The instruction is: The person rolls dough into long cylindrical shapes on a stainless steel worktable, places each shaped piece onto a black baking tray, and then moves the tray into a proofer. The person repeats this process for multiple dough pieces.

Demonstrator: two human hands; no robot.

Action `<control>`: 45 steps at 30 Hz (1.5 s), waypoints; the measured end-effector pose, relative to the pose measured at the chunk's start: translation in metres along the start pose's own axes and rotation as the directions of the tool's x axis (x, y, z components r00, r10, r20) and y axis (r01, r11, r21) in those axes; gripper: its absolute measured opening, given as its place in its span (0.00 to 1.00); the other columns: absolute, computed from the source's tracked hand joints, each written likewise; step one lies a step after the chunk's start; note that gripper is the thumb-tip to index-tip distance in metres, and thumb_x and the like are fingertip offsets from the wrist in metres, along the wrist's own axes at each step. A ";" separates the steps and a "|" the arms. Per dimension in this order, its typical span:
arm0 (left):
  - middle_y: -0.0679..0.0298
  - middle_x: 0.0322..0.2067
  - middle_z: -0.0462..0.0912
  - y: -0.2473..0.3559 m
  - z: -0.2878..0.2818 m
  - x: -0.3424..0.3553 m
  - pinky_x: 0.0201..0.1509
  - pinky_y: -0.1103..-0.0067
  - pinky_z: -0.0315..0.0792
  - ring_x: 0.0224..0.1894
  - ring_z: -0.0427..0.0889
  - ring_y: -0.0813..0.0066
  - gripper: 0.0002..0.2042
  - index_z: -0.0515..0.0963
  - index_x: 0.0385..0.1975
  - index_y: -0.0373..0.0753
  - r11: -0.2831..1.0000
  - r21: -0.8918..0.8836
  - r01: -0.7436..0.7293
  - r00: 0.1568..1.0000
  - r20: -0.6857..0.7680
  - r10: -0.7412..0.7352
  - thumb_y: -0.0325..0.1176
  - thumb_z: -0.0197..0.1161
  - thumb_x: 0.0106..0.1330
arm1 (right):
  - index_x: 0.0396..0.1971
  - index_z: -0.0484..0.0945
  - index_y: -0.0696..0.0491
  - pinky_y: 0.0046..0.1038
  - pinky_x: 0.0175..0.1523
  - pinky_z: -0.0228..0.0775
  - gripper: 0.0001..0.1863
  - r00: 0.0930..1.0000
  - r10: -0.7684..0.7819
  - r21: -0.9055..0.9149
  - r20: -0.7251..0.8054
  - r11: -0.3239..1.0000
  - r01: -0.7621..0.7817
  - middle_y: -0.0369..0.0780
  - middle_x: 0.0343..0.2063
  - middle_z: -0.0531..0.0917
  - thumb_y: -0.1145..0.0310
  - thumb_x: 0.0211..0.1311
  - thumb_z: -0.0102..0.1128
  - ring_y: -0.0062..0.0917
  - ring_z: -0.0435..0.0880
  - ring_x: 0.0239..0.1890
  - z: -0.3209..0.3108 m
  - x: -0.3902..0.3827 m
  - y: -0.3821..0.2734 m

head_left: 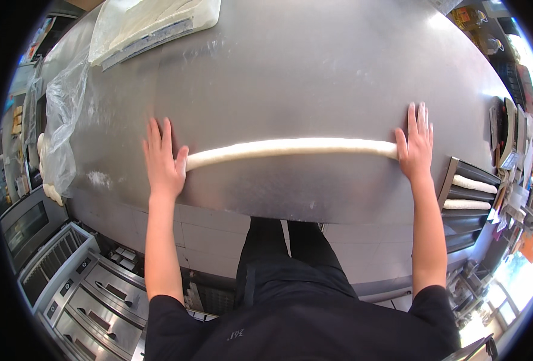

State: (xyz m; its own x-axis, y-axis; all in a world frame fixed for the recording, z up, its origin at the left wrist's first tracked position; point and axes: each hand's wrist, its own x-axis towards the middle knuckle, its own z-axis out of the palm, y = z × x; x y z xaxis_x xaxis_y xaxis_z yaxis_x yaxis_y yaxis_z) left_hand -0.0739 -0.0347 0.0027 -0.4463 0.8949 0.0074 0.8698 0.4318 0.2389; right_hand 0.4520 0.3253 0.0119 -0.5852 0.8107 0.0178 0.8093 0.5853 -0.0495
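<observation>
A long, pale rope of dough (290, 145) stretches across the steel table, bowed slightly in this view. At its left end lies my left hand (165, 162), palm down with thumb and fingers spread. My right hand (416, 147) rests flat over the opposite end, fingers extended and thumb apart. Both palms touch the dough ends, which are partly hidden beneath them. Neither hand grips anything.
The steel worktable (314, 78) carries a white, flour-dusted tub (158, 21) with a grey straight edge at the far left. Clear plastic sheeting (61, 120) partly covers dough pieces (51, 191) at the left edge. A dark baguette tray (470, 198) with two dough lengths sits right.
</observation>
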 end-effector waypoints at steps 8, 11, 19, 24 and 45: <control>0.40 0.93 0.43 0.040 -0.001 -0.179 0.92 0.40 0.41 0.94 0.42 0.33 0.45 0.49 0.94 0.42 0.999 -0.017 0.033 0.993 0.112 -0.031 0.63 0.50 0.88 | 0.91 0.56 0.59 0.57 0.92 0.43 0.42 1.000 0.006 0.105 0.015 0.994 -0.007 0.60 0.90 0.57 0.45 0.93 0.39 0.58 0.54 0.92 -0.005 -0.183 0.002; 0.40 0.93 0.43 0.040 -0.001 -0.194 0.92 0.39 0.40 0.94 0.42 0.33 0.46 0.49 0.94 0.43 1.000 -0.006 0.029 0.991 0.133 -0.028 0.68 0.47 0.88 | 0.91 0.55 0.59 0.57 0.93 0.41 0.44 0.998 0.028 0.119 0.049 0.992 -0.034 0.60 0.90 0.56 0.42 0.93 0.37 0.59 0.53 0.92 -0.005 -0.199 0.003; 0.44 0.93 0.46 0.011 0.003 -0.093 0.91 0.36 0.39 0.94 0.44 0.36 0.45 0.57 0.93 0.44 0.999 0.045 0.024 1.000 0.012 -0.025 0.72 0.40 0.88 | 0.89 0.62 0.60 0.56 0.92 0.41 0.42 0.995 0.096 0.141 -0.036 0.986 -0.090 0.56 0.89 0.61 0.41 0.94 0.33 0.55 0.56 0.92 0.005 -0.110 0.025; 0.46 0.93 0.48 0.002 0.006 -0.061 0.92 0.37 0.37 0.94 0.47 0.39 0.44 0.59 0.92 0.43 0.993 -0.064 0.102 0.993 -0.051 -0.105 0.71 0.40 0.89 | 0.85 0.69 0.62 0.52 0.91 0.49 0.37 0.984 0.105 0.208 -0.143 0.975 -0.074 0.57 0.85 0.69 0.49 0.96 0.34 0.55 0.63 0.89 0.012 -0.082 0.033; 0.56 0.75 0.80 0.029 -0.015 -0.115 0.78 0.60 0.77 0.75 0.79 0.51 0.31 0.83 0.73 0.41 0.944 -0.273 0.185 0.964 -0.138 -0.228 0.23 0.81 0.69 | 0.82 0.72 0.61 0.50 0.92 0.50 0.30 0.965 0.179 0.410 -0.194 0.908 -0.086 0.53 0.85 0.71 0.58 0.96 0.41 0.50 0.63 0.90 0.022 -0.110 0.044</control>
State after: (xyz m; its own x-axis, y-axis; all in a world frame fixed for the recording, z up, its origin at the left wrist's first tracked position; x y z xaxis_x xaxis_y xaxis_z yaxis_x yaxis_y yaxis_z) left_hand -0.0008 -0.1264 0.0230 -0.6579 0.7481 0.0868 0.6812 0.5420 0.4922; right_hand 0.5510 0.2619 -0.0141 -0.4096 0.8897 0.2018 0.7649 0.4555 -0.4554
